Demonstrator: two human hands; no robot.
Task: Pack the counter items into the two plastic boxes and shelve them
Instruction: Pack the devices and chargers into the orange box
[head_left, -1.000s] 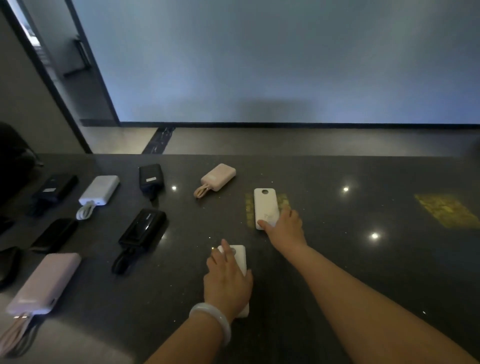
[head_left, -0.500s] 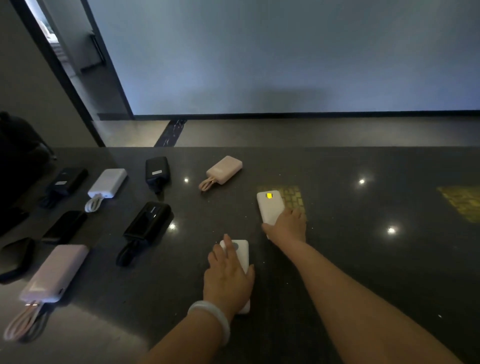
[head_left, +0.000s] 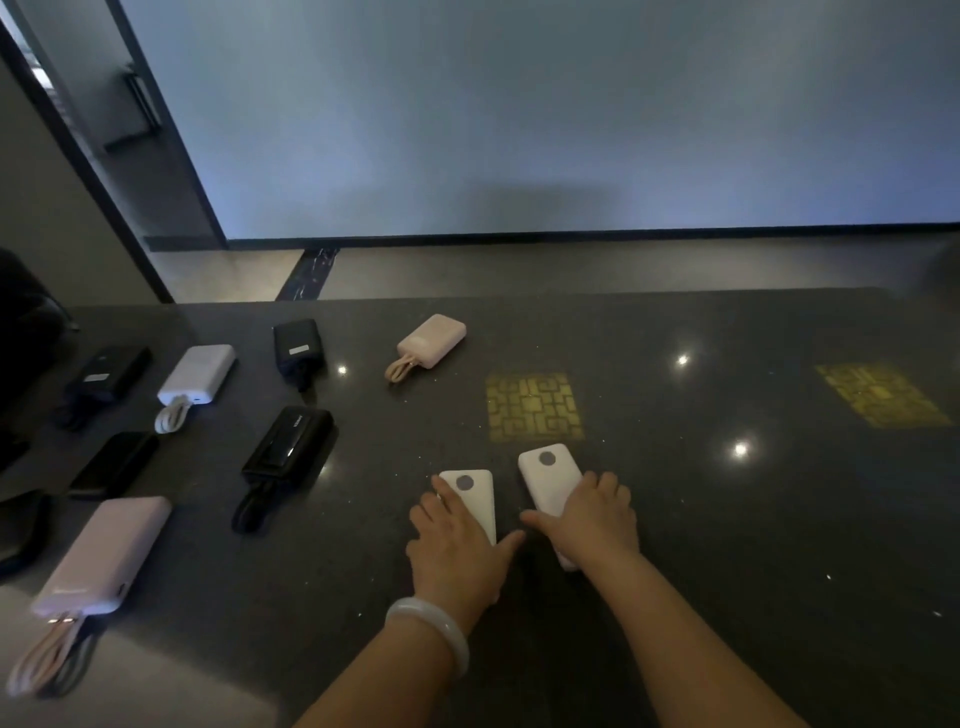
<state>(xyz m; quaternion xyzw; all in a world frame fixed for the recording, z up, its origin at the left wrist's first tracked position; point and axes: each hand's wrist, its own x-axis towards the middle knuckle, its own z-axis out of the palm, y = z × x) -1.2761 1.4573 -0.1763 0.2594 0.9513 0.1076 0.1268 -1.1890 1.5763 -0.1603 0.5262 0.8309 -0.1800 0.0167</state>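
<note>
Two white power banks lie side by side on the dark stone counter (head_left: 753, 535), close to me. My left hand (head_left: 457, 545), with a pale bangle on its wrist, covers the lower half of the left white power bank (head_left: 475, 493), fingers on its left edge and thumb on its right. My right hand (head_left: 592, 519) grips the right white power bank (head_left: 545, 475), thumb on its left side and fingers curled over its right edge. No plastic box is in view.
Several more power banks lie to the left: a small pink one (head_left: 431, 340), black ones (head_left: 297, 345) (head_left: 288, 447) (head_left: 111, 371) (head_left: 114, 462), a white one (head_left: 197, 374) and a large pink one (head_left: 104, 553) with its cable. Beyond the counter's far edge is floor.
My right hand has dragged its white power bank back toward me, next to the other one. The yellow light on it is no longer lit. My left hand stays on its power bank.
</note>
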